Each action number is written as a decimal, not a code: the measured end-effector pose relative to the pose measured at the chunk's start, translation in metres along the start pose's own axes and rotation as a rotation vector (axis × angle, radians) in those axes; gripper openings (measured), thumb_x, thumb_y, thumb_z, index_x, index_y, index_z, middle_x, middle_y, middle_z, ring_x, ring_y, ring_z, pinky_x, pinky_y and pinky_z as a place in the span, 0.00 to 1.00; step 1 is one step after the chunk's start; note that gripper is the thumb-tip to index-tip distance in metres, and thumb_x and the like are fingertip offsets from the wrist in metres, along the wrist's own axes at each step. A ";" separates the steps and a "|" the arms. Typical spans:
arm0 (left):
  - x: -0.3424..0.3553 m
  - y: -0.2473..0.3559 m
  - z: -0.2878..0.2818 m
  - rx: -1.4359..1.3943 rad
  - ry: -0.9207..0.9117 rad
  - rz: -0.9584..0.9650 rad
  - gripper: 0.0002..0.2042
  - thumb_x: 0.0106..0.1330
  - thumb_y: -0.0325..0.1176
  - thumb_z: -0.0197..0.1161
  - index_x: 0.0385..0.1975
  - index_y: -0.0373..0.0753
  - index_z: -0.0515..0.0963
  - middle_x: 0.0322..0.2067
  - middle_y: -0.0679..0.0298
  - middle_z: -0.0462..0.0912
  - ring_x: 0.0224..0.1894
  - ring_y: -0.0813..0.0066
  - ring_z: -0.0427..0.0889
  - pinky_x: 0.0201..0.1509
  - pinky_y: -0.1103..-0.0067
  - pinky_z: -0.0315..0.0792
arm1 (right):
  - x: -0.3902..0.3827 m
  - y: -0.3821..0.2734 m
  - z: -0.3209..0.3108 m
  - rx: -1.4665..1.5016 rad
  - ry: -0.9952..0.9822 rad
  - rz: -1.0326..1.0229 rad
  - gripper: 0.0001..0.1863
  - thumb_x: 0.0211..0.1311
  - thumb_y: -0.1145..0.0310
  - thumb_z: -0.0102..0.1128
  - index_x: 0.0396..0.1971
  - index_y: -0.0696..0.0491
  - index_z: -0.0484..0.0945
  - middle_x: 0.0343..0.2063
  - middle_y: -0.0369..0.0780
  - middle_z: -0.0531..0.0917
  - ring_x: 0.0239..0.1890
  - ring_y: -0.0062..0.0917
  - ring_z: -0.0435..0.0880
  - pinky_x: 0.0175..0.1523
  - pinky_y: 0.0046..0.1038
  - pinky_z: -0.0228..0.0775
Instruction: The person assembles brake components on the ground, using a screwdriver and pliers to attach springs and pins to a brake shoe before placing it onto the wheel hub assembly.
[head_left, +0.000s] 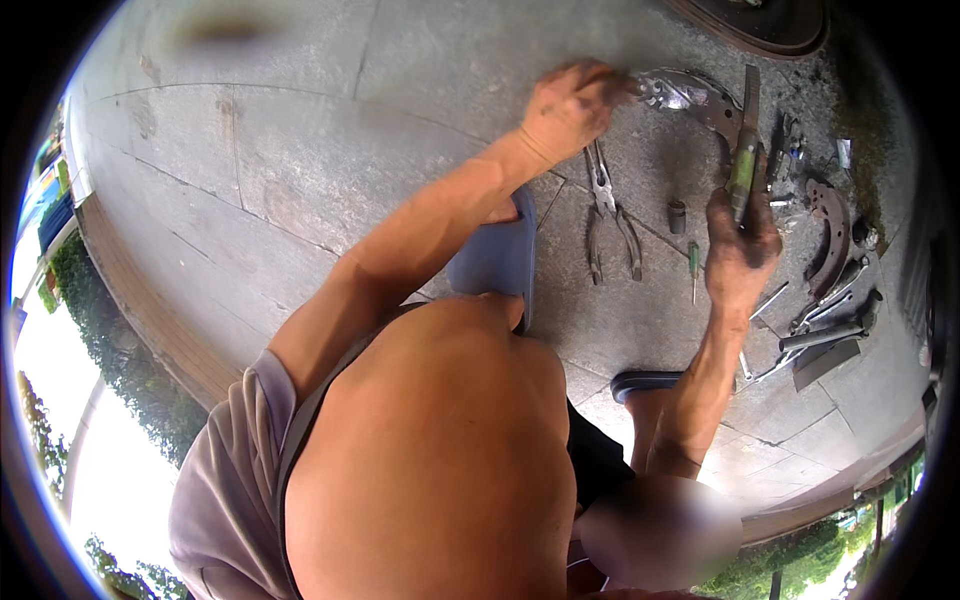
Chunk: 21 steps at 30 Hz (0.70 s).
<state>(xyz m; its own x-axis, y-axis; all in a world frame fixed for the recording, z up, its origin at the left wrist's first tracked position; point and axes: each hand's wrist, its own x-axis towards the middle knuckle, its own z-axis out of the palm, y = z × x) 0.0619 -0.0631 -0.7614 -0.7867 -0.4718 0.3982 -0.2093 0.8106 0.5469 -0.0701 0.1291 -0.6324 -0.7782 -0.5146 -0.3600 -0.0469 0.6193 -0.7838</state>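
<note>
Your right hand [741,252] grips the green-handled tool [744,168]; your left hand [572,106] curls, hold unclear: steady the curved metal part [703,100].

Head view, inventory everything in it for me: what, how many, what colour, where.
Green-handled tool: 1, green and grey, in right hand
Curved metal parts: 2, silvery-brown between the hands, rusty further right
Pliers: 1, grey, below left hand
Small cylinder: 1, dark, left of right hand
Screwdriver: 1, green handle, beside right wrist
Small parts: several, silvery, right of right hand
Metal tools: several, grey, lower right
Flat plate: 1, dark grey, beside them
Round metal part: 1, brown, top right
Pavement: grey, throughout
Greenery: patches, left and lower right
Sandals: 2, blue and dark, on feet
Left hand: 1, soiled, upper middle
Right hand: 1, soiled, right
</note>
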 end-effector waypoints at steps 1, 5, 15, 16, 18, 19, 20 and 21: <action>0.005 -0.003 0.006 0.024 0.014 0.040 0.16 0.52 0.27 0.65 0.44 0.45 0.85 0.43 0.65 0.85 0.51 0.66 0.82 0.50 0.70 0.82 | 0.002 0.018 0.001 -0.191 -0.043 -0.086 0.25 0.59 0.69 0.60 0.58 0.61 0.78 0.31 0.44 0.87 0.26 0.27 0.86 0.34 0.29 0.77; -0.007 -0.006 0.005 0.057 -0.038 0.030 0.18 0.54 0.28 0.66 0.47 0.46 0.85 0.46 0.66 0.85 0.54 0.69 0.81 0.54 0.72 0.81 | -0.002 -0.017 0.010 -0.344 -0.331 -0.011 0.35 0.52 0.70 0.60 0.66 0.55 0.74 0.28 0.48 0.82 0.28 0.27 0.83 0.40 0.30 0.75; 0.000 0.000 0.001 0.173 -0.059 0.074 0.18 0.53 0.26 0.65 0.46 0.45 0.84 0.43 0.70 0.84 0.51 0.74 0.81 0.51 0.76 0.80 | -0.003 0.010 0.017 -0.362 -0.249 -0.133 0.34 0.56 0.70 0.60 0.67 0.55 0.72 0.32 0.47 0.86 0.30 0.28 0.85 0.40 0.30 0.77; -0.002 -0.002 0.000 0.138 -0.028 0.073 0.18 0.52 0.25 0.64 0.46 0.45 0.84 0.43 0.70 0.85 0.51 0.74 0.81 0.49 0.76 0.81 | -0.007 0.003 0.021 -0.391 -0.273 -0.140 0.35 0.53 0.70 0.59 0.66 0.56 0.73 0.37 0.53 0.85 0.34 0.38 0.87 0.45 0.35 0.77; 0.000 -0.006 -0.001 0.120 0.014 0.092 0.18 0.52 0.24 0.64 0.45 0.46 0.85 0.43 0.70 0.85 0.50 0.75 0.81 0.47 0.77 0.82 | 0.003 -0.019 0.009 -0.358 -0.362 -0.037 0.35 0.52 0.70 0.59 0.65 0.57 0.73 0.38 0.54 0.84 0.37 0.41 0.87 0.47 0.36 0.77; 0.000 -0.008 0.001 0.130 0.022 0.108 0.18 0.52 0.24 0.64 0.45 0.46 0.85 0.44 0.71 0.85 0.50 0.75 0.81 0.46 0.78 0.82 | 0.004 -0.024 0.004 -0.349 -0.401 0.020 0.35 0.51 0.70 0.59 0.65 0.57 0.73 0.39 0.55 0.84 0.38 0.42 0.87 0.48 0.37 0.76; -0.001 -0.008 0.002 0.140 0.031 0.124 0.18 0.51 0.23 0.64 0.44 0.46 0.85 0.44 0.71 0.85 0.50 0.76 0.81 0.45 0.78 0.82 | 0.002 -0.016 0.007 -0.376 -0.375 -0.010 0.35 0.51 0.69 0.59 0.64 0.57 0.74 0.41 0.55 0.84 0.40 0.41 0.87 0.49 0.35 0.76; -0.002 -0.007 0.005 0.124 0.039 0.110 0.19 0.50 0.22 0.65 0.43 0.47 0.86 0.45 0.71 0.86 0.49 0.74 0.82 0.46 0.78 0.83 | 0.000 -0.016 0.006 -0.364 -0.371 -0.006 0.35 0.51 0.69 0.59 0.64 0.57 0.74 0.42 0.55 0.84 0.40 0.40 0.87 0.49 0.35 0.76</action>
<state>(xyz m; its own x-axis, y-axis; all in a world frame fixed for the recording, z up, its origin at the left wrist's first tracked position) 0.0621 -0.0665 -0.7693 -0.7861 -0.3892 0.4801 -0.1954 0.8935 0.4043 -0.0657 0.1154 -0.6230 -0.5059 -0.6534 -0.5631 -0.3166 0.7480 -0.5834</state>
